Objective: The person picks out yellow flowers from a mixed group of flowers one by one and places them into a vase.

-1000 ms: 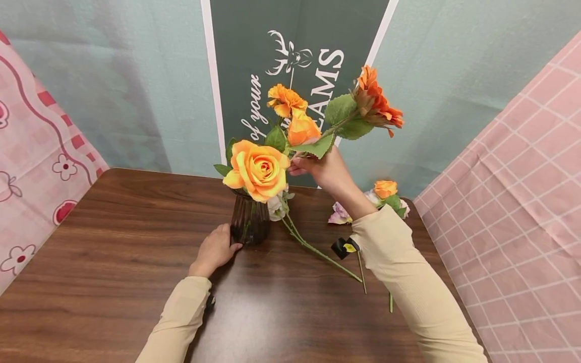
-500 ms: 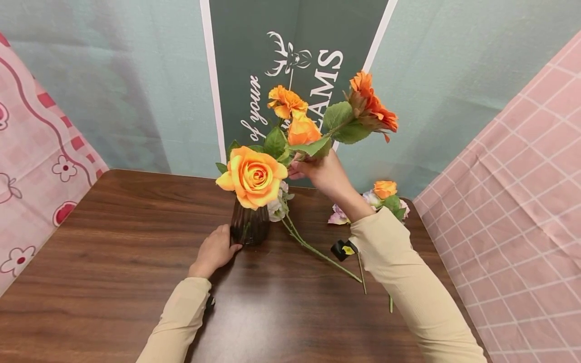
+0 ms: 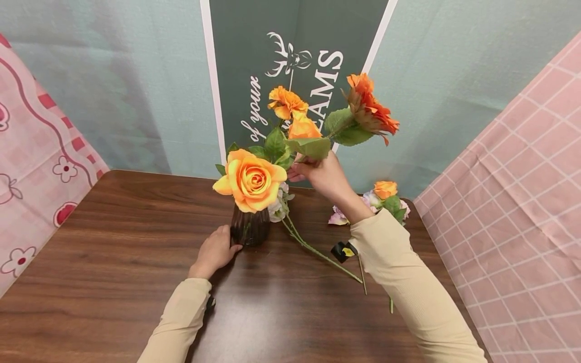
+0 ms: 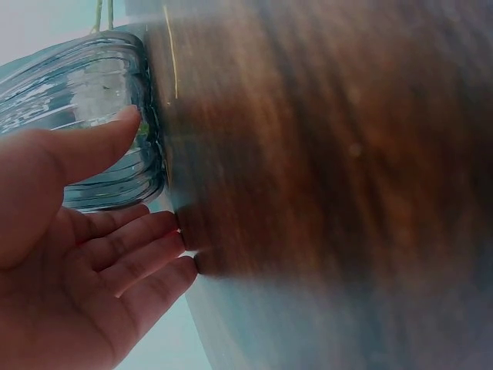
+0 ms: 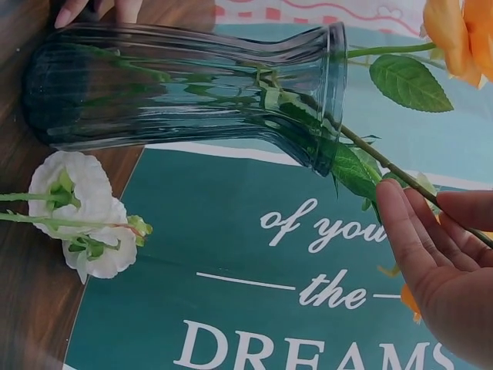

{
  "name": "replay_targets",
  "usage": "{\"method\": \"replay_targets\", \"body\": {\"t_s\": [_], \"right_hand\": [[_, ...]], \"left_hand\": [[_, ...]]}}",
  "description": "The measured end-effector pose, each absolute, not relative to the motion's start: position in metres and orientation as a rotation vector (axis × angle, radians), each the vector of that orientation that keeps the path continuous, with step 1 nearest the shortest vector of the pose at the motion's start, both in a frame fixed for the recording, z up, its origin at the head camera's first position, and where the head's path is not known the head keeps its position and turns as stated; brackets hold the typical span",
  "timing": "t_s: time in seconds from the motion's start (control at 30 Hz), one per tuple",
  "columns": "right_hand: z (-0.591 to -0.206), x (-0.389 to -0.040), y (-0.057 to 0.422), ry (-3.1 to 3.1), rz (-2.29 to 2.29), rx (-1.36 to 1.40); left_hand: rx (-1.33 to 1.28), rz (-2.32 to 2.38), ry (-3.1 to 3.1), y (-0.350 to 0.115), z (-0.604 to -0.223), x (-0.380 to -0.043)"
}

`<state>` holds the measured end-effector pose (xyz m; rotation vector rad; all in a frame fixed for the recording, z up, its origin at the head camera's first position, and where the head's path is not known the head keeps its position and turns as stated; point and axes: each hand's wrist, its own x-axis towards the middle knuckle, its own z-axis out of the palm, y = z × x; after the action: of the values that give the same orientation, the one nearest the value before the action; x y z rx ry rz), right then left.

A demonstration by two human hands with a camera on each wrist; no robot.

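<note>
A dark, ribbed glass vase (image 3: 250, 225) stands upright on the table. My left hand (image 3: 215, 251) holds its base; in the left wrist view the thumb lies on the glass with the fingers on the other side. My right hand (image 3: 324, 174) pinches the stem of a red-orange flower (image 3: 372, 108) to the right above the vase. In the right wrist view that stem (image 5: 385, 163) runs through the vase mouth, its lower part inside. A yellow-orange rose (image 3: 254, 180), a smaller orange rose (image 3: 303, 126) and an orange ruffled flower (image 3: 287, 102) rise from the vase.
A white flower (image 3: 278, 206) with a long green stem lies right of the vase on the wooden table (image 3: 150, 212). Farther right lie a small orange rose (image 3: 385, 189) and purple blooms (image 3: 338, 216). Fabric backdrops (image 3: 513, 201) surround the table.
The red-orange flower has dropped slightly and shifted a little left with my right hand's stem. The yellow-orange rose has tipped down and left. My left hand stays at the vase base.
</note>
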<state>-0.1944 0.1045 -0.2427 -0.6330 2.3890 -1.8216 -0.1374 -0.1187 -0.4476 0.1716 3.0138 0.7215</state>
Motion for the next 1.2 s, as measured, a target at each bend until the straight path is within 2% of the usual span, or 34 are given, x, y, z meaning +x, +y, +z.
{"method": "replay_targets", "body": {"t_s": [1.2], "right_hand": [[-0.2412, -0.1965, 0.1009, 2.344, -1.803, -0.656]], "left_hand": [[0.157, 0.713, 2.995, -0.1183, -0.4451, -0.1359]]}}
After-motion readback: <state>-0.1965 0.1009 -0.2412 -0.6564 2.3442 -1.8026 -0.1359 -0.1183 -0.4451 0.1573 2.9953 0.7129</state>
